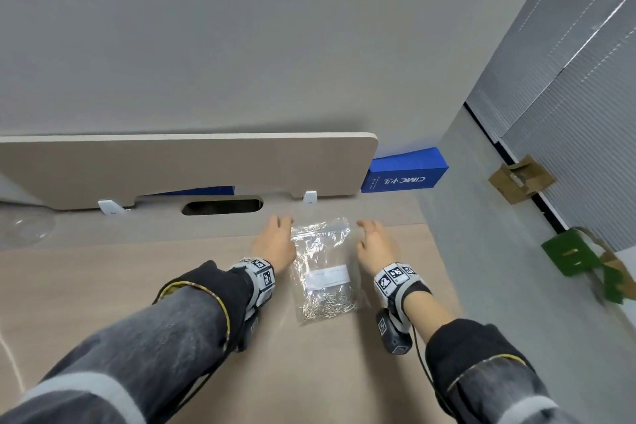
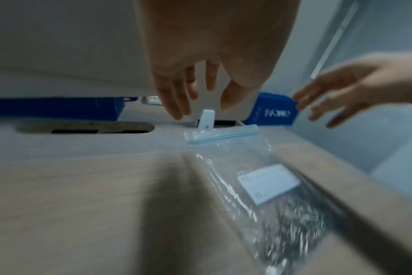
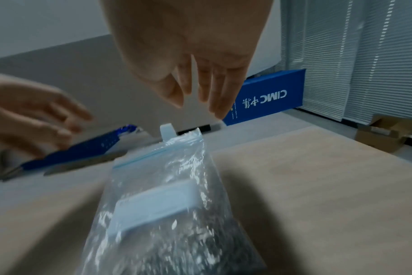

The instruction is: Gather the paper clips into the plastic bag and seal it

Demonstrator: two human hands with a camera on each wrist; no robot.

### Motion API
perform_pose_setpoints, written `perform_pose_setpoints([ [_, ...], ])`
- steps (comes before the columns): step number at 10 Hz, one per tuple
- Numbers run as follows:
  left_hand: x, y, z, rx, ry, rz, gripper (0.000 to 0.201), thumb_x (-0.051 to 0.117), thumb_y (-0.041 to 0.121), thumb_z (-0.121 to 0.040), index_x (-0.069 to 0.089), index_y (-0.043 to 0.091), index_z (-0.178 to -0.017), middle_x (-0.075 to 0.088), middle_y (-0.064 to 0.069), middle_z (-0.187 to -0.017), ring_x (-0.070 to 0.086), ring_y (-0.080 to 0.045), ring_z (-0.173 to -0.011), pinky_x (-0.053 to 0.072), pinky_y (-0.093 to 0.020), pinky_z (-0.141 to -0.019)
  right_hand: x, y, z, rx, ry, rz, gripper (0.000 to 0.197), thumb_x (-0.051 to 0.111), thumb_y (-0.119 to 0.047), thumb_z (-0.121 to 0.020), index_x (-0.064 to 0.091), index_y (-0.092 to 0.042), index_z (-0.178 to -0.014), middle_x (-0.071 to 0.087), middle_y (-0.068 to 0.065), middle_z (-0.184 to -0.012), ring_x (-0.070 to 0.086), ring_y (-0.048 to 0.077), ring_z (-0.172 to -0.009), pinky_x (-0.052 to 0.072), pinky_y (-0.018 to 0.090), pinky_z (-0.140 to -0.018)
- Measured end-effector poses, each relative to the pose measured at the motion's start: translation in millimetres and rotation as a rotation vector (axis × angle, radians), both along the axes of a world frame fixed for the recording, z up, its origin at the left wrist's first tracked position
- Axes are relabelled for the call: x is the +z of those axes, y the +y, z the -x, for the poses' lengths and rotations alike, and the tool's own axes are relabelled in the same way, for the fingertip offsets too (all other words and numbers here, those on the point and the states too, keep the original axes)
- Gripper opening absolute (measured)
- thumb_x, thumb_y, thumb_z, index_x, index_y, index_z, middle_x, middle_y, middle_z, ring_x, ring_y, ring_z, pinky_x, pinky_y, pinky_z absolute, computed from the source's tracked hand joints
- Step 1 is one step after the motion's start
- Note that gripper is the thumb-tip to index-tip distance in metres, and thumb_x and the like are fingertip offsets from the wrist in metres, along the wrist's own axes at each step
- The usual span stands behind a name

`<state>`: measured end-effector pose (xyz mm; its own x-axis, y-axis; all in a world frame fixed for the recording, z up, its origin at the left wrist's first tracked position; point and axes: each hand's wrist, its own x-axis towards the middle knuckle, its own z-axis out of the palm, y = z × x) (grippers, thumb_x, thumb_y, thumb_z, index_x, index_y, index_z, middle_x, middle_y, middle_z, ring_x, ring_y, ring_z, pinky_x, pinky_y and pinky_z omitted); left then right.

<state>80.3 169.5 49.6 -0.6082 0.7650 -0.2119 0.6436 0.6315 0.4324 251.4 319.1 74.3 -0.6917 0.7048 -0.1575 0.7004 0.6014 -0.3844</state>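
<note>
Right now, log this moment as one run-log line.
plastic bag: flat on table | paper clips: inside | left hand: open, beside bag | right hand: open, beside bag

Beige desk (image 1: 103, 286) with divider panel (image 1: 172, 169), grey wall (image 1: 241, 27), window blinds (image 1: 568, 96).

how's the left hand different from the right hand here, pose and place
The left hand is beside the plastic bag's left edge, the right hand beside its right edge. The left hand's fingers reach further toward the zip strip. Both are open, fingers spread, holding nothing.
</note>
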Motion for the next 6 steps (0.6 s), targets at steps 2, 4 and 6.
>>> perform_pose_setpoints([
  [2,-31,-3,-39,-0.533,0.069,0.262,0.038,0.050,0.025,-0.088,0.054,0.017,-0.125,0.050,-0.006,-0.122,0.053,-0.026,-0.112,0.050,-0.042,-0.090,-46,-28,-10,0.329,-0.328,0.080,0.032,0.050,-0.022,-0.091,0.053,-0.016,-0.122,0.051,0.006,-0.128,0.056,0.023,-0.104,0.051,0.038,-0.091],
  [4,-56,-27,-58,-0.657,-0.012,0.584,0.037,0.044,0.032,-0.090,0.051,0.017,-0.123,0.029,-0.007,-0.147,0.036,-0.033,-0.130,0.043,-0.049,-0.097,-64,-42,-28,0.418,-0.596,0.174,0.041,0.052,-0.024,-0.088,0.047,-0.017,-0.128,0.040,0.006,-0.137,0.055,0.033,-0.112,0.048,0.043,-0.094],
  [6,-54,-32,-47,-0.521,-0.025,0.444,0.031,0.038,0.024,-0.093,0.060,0.015,-0.114,0.045,-0.005,-0.130,0.047,-0.028,-0.114,0.047,-0.042,-0.089,-60,-44,-25,0.361,-0.548,0.177,0.032,0.051,-0.023,-0.086,0.056,-0.014,-0.116,0.053,0.010,-0.123,0.059,0.032,-0.105,0.049,0.041,-0.091],
])
